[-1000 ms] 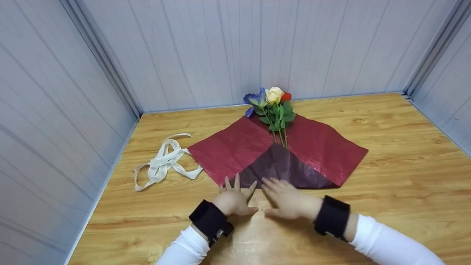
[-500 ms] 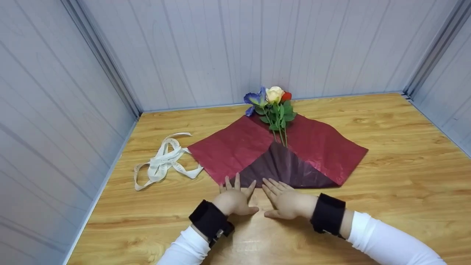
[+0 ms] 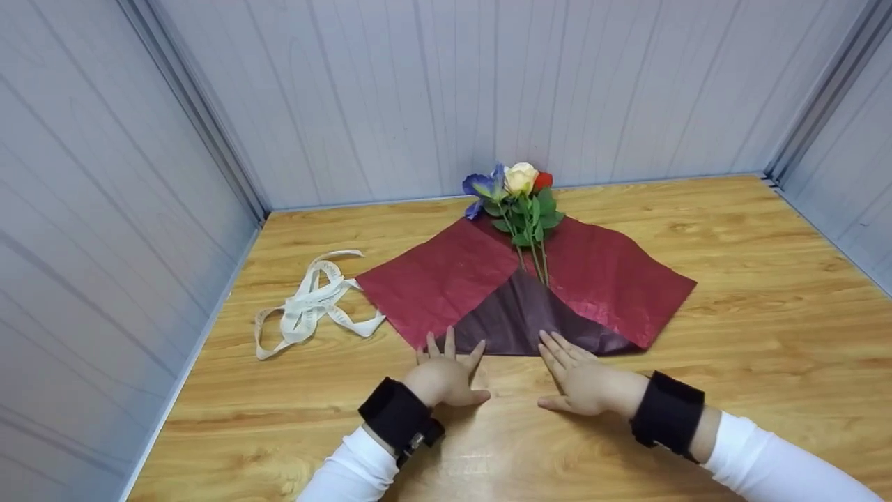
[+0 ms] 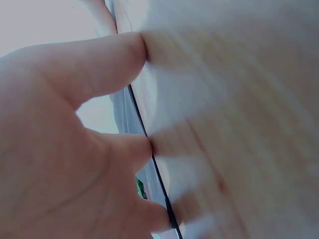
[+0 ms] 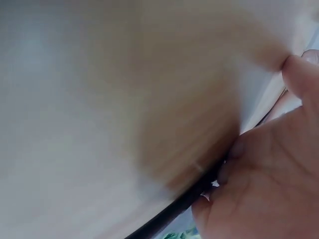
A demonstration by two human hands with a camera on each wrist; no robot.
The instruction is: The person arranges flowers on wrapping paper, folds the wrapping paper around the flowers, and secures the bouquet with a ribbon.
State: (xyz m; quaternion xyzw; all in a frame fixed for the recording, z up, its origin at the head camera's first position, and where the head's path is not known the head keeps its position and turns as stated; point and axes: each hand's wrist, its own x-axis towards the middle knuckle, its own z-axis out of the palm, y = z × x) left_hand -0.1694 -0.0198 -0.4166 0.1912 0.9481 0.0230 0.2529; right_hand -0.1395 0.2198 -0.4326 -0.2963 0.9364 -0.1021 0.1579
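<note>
Left hand (image 3: 444,378) and right hand (image 3: 592,380) grasp nothing, the latter slid toward the wooden desk's (image 3: 773,300) right edge, seemingly smoothing folded burgundy paper (image 3: 446,279).

The left hand (image 4: 65,134) fills the left side, palm showing, its thumb and 2 fingers spread apart. The thumb tip meets the wooden tabletop (image 4: 249,124), which spans the right with blurred reflections on it. Both fingertips touch a thin dark edge (image 4: 171,213); a small green patch (image 4: 140,186) shows between those 2 fingers, on the far side.
</note>
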